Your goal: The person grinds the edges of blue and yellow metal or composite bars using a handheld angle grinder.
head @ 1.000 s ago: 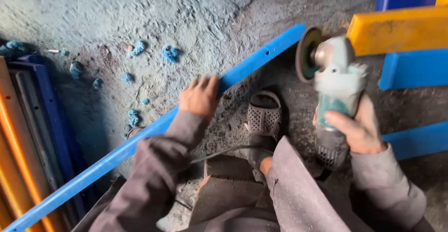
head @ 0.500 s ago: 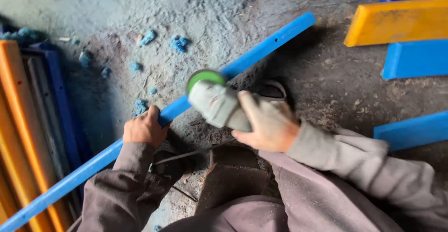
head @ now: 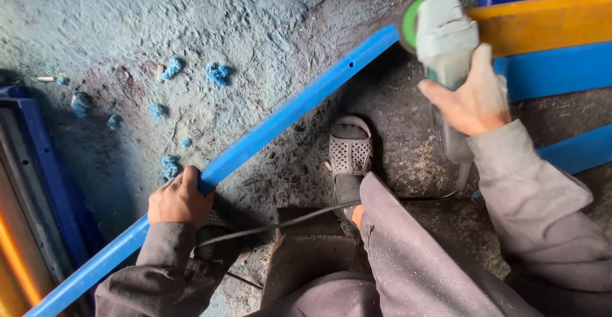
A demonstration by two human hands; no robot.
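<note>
A long blue metal bar (head: pixel 280 121) runs diagonally from the lower left to the upper right across the dusty floor. My left hand (head: pixel 180 197) grips it near its lower part. My right hand (head: pixel 473 96) holds a grey angle grinder (head: pixel 443 43) with a green-rimmed disc, raised beside the bar's far end at the upper right. The grinder's black cable (head: pixel 280 223) trails back across my lap. My foot in a grey mesh shoe (head: pixel 349 153) rests just below the bar.
Blue paint crumbs (head: pixel 215 73) lie scattered on the grey concrete floor (head: pixel 191 17). Blue and orange bars (head: pixel 25 183) are stacked at the left edge. More yellow (head: pixel 542 21) and blue bars (head: pixel 561 68) lie at the upper right.
My right hand has swung the grinder from the bar's middle out to its far right end. My left hand stays gripped on the bar's lower part.
</note>
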